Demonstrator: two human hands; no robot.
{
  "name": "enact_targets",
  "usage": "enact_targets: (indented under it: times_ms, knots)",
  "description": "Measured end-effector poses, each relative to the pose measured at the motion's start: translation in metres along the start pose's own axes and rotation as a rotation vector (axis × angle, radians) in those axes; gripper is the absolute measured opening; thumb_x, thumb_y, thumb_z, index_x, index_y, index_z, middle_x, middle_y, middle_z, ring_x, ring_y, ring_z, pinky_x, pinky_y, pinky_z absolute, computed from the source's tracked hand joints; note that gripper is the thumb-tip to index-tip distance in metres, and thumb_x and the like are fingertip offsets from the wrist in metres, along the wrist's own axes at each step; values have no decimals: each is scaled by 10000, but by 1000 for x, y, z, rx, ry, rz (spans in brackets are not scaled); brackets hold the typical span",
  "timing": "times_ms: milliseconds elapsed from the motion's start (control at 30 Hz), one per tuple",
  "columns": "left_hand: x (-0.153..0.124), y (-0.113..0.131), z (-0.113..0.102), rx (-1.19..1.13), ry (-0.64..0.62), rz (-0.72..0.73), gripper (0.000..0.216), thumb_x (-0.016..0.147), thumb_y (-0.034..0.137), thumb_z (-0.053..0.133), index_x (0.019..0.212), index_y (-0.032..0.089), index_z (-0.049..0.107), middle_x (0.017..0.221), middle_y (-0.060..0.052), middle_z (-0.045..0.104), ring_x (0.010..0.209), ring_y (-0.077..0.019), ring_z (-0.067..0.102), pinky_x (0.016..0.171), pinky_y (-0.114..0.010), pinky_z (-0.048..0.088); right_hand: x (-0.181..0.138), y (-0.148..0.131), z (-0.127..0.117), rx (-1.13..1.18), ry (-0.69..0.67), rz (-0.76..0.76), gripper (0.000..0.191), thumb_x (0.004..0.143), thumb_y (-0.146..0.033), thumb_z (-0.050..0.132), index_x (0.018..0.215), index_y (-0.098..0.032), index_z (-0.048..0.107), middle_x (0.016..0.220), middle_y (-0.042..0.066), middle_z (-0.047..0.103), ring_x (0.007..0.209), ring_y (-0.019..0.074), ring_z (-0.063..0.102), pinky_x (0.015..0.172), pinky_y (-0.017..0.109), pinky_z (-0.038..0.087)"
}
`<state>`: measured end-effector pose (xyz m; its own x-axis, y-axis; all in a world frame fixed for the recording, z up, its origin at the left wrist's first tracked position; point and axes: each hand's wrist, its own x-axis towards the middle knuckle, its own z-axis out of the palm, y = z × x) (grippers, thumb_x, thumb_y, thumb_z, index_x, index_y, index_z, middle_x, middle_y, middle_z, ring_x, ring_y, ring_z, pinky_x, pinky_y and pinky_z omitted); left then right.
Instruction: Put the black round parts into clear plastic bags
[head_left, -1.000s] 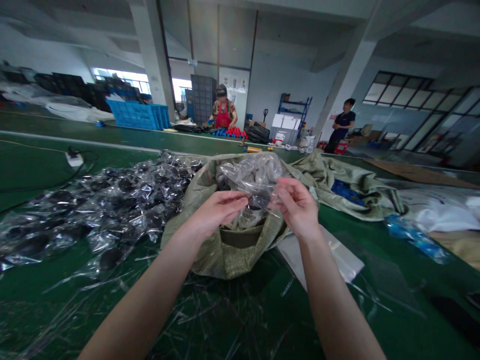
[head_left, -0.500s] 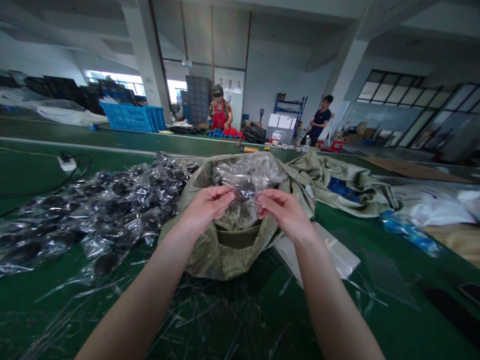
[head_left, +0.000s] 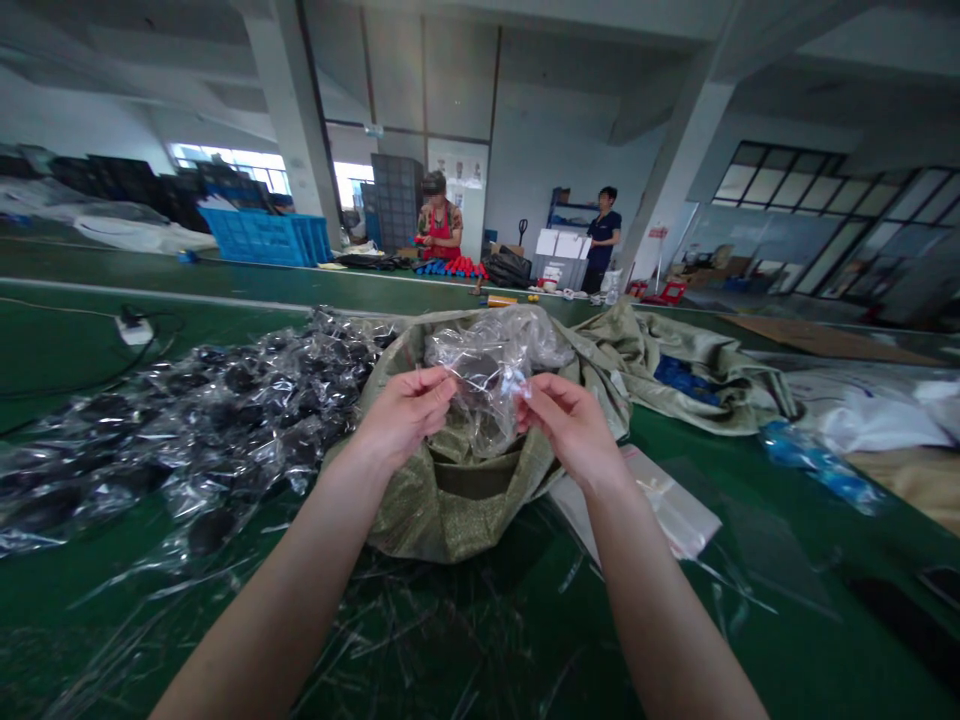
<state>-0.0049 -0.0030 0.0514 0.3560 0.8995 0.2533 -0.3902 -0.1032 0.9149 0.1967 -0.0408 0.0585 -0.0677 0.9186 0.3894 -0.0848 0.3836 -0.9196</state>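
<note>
Between my hands a clear plastic bag with a dark rounded item inside is held over the mouth of a woven sack. Its left side is pinched by my left hand, thumb against the fingers. My right hand pinches the right side, where the film is bunched and shiny. More crumpled clear plastic lies in the sack behind the held bag. What exactly the dark item is, I cannot make out.
At left lies a heap of dark rounded items in clear bags. A stack of flat clear bags is by my right forearm. Another woven sack holds blue things. Two people work beyond the green table.
My hands have drawn slightly apart, and the film between them has gone from flat to gathered. In the background, one person has moved left to the boxes.
</note>
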Motion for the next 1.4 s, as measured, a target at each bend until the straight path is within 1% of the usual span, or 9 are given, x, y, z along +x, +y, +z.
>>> enact_targets:
  times_ms: [100,233,400,533,733,867,1000,1233,1400]
  knots:
    - [0,-1,0,13,-7,-7,331,688,384,799,737,129,593,472,110,266,372,-6,194,383,-171,129,-3,-4,6,-116,23,-85,198,746,-396,735,806,-210,704,668,-20,619,594,110,525,588,260,451]
    - [1,-2,1,16,-5,-10,329,682,381,802,727,132,591,473,109,265,373,-7,197,383,-172,122,-5,-9,9,-181,-11,-129,175,734,-366,741,742,-202,683,691,-23,618,626,111,523,636,265,440]
    - [0,-2,2,-5,-12,-18,343,671,366,811,661,134,559,469,103,289,371,-4,201,387,-179,112,-6,-14,5,-173,-47,-102,275,777,-456,690,712,-195,630,646,-19,566,621,121,502,616,263,418]
    - [0,-3,2,-22,-31,-47,338,661,359,819,663,132,569,465,102,303,368,-3,199,387,-182,109,-6,-16,4,-137,-57,-87,311,788,-505,671,744,-200,626,669,-1,601,632,137,538,630,282,446]
    - [1,-6,2,-36,-26,-43,324,661,355,820,704,129,592,473,103,308,372,-3,203,384,-179,123,-4,-9,5,-72,8,-154,250,760,-435,726,831,-241,585,692,-29,618,602,126,542,619,281,466]
    - [1,-6,4,-28,-20,-43,332,666,369,816,746,125,606,472,110,297,368,-1,192,384,-176,114,-4,-5,1,-164,-6,-246,144,828,-376,668,809,-235,646,732,-10,620,643,132,551,659,289,460]
    - [1,-6,6,-15,-15,-51,346,674,390,809,729,126,592,462,113,288,362,0,187,386,-179,104,-4,-6,-2,-215,-26,-232,149,841,-370,646,854,-233,705,804,12,645,685,147,568,681,300,467]
    - [3,-8,5,-13,-32,-69,336,688,390,798,776,133,600,454,121,267,360,-4,173,388,-184,97,-4,-5,-9,-87,-81,-207,227,847,-400,605,909,-242,754,903,44,656,792,185,585,742,334,471]
    - [2,-8,9,-12,-18,-79,359,669,406,805,793,132,610,457,123,260,357,-2,162,382,-181,89,-2,-7,-5,-175,0,-230,229,845,-419,625,794,-235,750,796,27,646,767,180,576,740,331,468]
